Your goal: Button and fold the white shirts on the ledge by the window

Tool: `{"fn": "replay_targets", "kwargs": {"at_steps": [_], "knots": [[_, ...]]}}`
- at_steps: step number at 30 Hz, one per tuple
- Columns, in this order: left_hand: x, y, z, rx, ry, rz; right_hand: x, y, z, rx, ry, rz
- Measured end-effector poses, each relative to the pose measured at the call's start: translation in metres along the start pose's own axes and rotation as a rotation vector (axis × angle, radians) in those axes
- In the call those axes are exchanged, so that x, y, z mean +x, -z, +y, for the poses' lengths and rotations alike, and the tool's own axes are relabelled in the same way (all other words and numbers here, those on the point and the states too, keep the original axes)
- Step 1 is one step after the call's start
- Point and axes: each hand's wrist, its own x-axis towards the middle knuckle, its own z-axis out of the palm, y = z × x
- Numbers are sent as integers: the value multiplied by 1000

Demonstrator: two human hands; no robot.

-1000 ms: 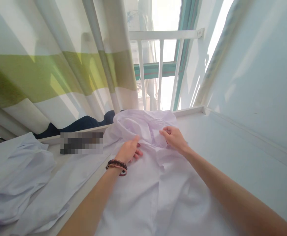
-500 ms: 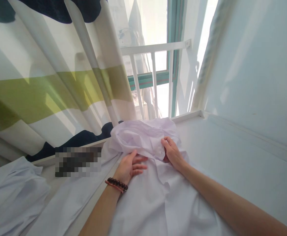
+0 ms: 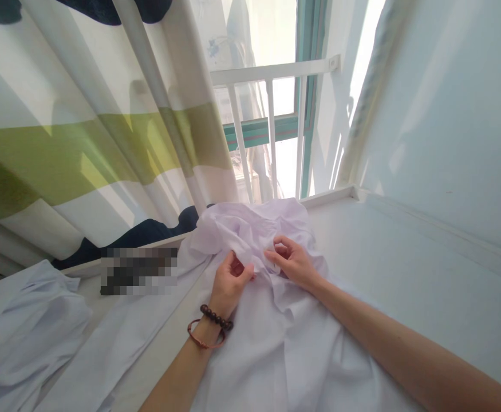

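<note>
A white garment (image 3: 271,337) lies spread on a white surface in front of me, bunched up at its far end near the window. My left hand (image 3: 229,281), with a bead bracelet on its wrist, pinches a fold of the cloth between thumb and fingers. Right beside it, my right hand (image 3: 291,262) pinches the same bunched cloth with its fingers curled. The two hands are almost touching.
More white cloth (image 3: 27,326) lies at the left. A striped curtain (image 3: 82,143) in white, green and navy hangs behind it. A white railing (image 3: 271,71) stands before the window. A pale wall (image 3: 448,126) runs along the right above the white surface (image 3: 405,286).
Both hands have gone from lying on the cloth to pinching it, and they have come closer together. The view has shifted slightly.
</note>
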Motion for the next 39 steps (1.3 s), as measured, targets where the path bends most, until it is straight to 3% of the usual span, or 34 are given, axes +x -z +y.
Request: {"fn": "replay_targets", "kwargs": {"at_steps": [5, 17, 22, 26, 31, 34, 37, 39], "knots": [[-1, -1, 5, 157, -70, -155, 0, 2, -2, -8, -39, 5], [2, 1, -3, 96, 36, -125, 4, 12, 1, -20, -74, -192], [3, 2, -4, 102, -8, -6, 4, 9, 4, -42, -51, -8], [1, 4, -4, 28, 0, -15, 5, 6, 7, -48, -39, 182], [1, 7, 1, -426, 20, -139, 8, 5, 7, -10, -70, 286], [3, 14, 3, -622, 107, -52, 11, 8, 6, 101, -155, 409], [4, 17, 2, -620, 169, 32, 12, 10, 5, 214, -192, 509], [3, 16, 1, -543, 174, 15, 11, 9, 4, 212, -190, 492]]}}
